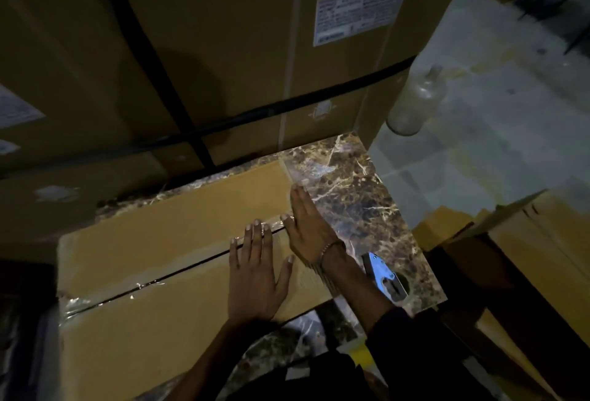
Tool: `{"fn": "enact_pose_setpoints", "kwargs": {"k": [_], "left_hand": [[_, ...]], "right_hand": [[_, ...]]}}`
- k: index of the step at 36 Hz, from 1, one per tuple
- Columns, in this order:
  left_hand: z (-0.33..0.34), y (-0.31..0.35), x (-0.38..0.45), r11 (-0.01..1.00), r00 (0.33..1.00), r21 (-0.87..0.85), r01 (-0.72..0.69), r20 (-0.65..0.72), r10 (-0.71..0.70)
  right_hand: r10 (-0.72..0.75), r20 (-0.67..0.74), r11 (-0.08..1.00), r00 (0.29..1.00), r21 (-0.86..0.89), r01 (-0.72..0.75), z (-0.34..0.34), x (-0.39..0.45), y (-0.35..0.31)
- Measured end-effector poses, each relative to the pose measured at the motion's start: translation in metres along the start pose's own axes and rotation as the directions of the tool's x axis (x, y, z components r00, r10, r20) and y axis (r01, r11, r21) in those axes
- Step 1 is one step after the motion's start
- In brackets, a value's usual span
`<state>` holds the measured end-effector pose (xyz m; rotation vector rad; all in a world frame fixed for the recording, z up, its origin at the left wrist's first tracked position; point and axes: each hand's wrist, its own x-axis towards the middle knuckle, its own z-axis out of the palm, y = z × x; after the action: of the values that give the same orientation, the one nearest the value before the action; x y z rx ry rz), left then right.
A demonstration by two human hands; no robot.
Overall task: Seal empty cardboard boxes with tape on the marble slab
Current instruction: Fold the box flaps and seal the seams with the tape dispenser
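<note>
Tape pressed down at the seam end

Tape is laid along the centre seam of the cardboard box, which lies flat on the marble slab. Both hands are spread flat, gripping nothing: the left hand steadies the flap, while the right hand smooths the strip over the box edge so it bonds. A tape dispenser is parked beside the right wrist.

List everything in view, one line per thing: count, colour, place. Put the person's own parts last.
cardboard box: one, tan, flat on the slab under both hands.
clear tape: one strip along the box's centre seam, loose end past the far right corner.
marble slab: one, dark brown, pale veins, beneath the box.
tape dispenser: one, blue-grey, on the slab by the right wrist.
large cartons: several, brown, black-strapped, white labels, behind the slab.
glass bottle: one, clear, on the floor at right.
left hand: flat on the seam.
right hand: flat on the box's right end, bracelet at the wrist.
</note>
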<state>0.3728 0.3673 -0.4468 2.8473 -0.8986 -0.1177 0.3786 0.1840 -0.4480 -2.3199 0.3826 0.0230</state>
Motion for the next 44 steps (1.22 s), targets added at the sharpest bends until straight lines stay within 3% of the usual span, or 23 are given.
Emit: {"fn": "enact_pose_setpoints", "kwargs": {"k": [6, 9, 11, 15, 18, 20, 22, 26, 30, 33, 35, 37, 41, 44], "left_hand": [[0.000, 0.004, 0.001, 1.000, 0.999, -0.012, 0.023, -0.024, -0.023], [0.000, 0.003, 0.000, 1.000, 0.999, -0.020, 0.017, -0.043, -0.018], [0.001, 0.002, 0.001, 0.999, 0.998, -0.035, 0.018, -0.057, -0.020], [0.001, 0.001, 0.001, 0.998, 0.997, -0.055, 0.024, -0.072, -0.028], [-0.001, 0.002, 0.001, 0.995, 0.995, -0.092, 0.048, -0.087, -0.056], [-0.002, 0.003, 0.001, 0.992, 0.993, -0.112, 0.053, -0.097, -0.064], [-0.002, 0.004, 0.001, 0.992, 0.992, -0.109, 0.061, -0.104, -0.072], [0.002, 0.001, 0.002, 0.967, 0.961, -0.121, 0.226, -0.136, -0.241], [0.004, 0.000, 0.003, 0.929, 0.922, -0.122, 0.349, -0.133, -0.364], [0.004, 0.001, 0.003, 0.934, 0.926, -0.097, 0.344, -0.132, -0.355], [0.004, 0.001, 0.003, 0.934, 0.925, -0.095, 0.345, -0.132, -0.356], [0.004, 0.001, 0.003, 0.934, 0.925, -0.091, 0.346, -0.136, -0.356], [0.002, 0.002, 0.004, 0.933, 0.924, -0.086, 0.351, -0.130, -0.359], [0.002, 0.002, 0.004, 0.933, 0.924, -0.079, 0.351, -0.133, -0.359]], "right_hand": [[0.218, 0.165, 0.969, 0.962, 0.081, -0.233, -0.013, 0.009, 0.014], [0.356, 0.324, 0.913, 0.877, 0.082, -0.401, -0.024, 0.021, 0.023], [0.365, 0.353, 0.909, 0.861, 0.063, -0.411, -0.028, 0.027, 0.028], [0.220, 0.125, 0.946, 0.968, 0.214, -0.242, -0.031, 0.038, 0.018], [-0.101, -0.058, 0.989, 0.993, 0.100, 0.107, -0.035, 0.063, -0.002], [-0.284, -0.014, 0.958, 0.959, -0.052, 0.283, -0.032, 0.083, -0.005], [-0.301, 0.082, 0.945, 0.950, -0.109, 0.309, -0.023, 0.097, -0.002], [-0.186, 0.163, 0.981, 0.969, 0.080, 0.175, -0.011, 0.103, 0.006], [0.035, 0.218, 0.951, 0.975, 0.292, -0.100, -0.014, 0.099, 0.006], [0.140, 0.259, 0.936, 0.956, 0.279, -0.213, -0.023, 0.098, 0.008], [0.261, 0.334, 0.897, 0.906, 0.263, -0.355, -0.030, 0.102, 0.003], [0.329, 0.320, 0.889, 0.889, 0.212, -0.405, -0.032, 0.106, 0.004], [0.104, 0.019, 0.968, 0.994, 0.227, -0.106, -0.042, 0.121, -0.001], [-0.046, 0.055, 0.984, 0.997, 0.176, 0.036, -0.040, 0.140, -0.008]]}}
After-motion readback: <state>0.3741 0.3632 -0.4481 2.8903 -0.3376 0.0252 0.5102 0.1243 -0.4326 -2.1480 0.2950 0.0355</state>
